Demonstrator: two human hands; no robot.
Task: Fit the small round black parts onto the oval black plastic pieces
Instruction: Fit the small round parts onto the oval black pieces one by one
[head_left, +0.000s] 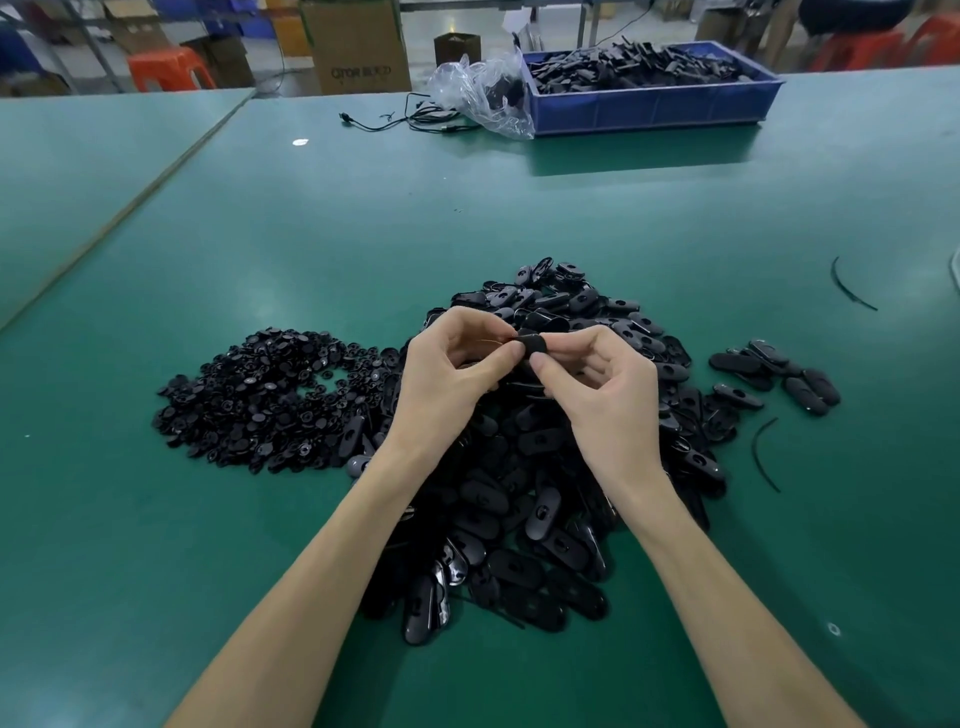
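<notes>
Fingertips of left hand (452, 374) and right hand (608, 395) pinch one black piece (532, 345) between them, above the heap of oval pieces (545, 493) — round parts (260, 400) lie piled on the table (311, 234), just left.

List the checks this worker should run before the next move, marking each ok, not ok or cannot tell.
1. Grip: left hand and right hand both pinch one black piece above the heaps: ok.
2. Round part seated in that piece: fingers hide it: cannot tell.
3. Supply of small round parts, heaped beside the left hand: ok.
4. Supply of oval pieces, heaped under the hands: ok.
5. Small side group of ovals on the right already fitted: cannot tell.
</notes>
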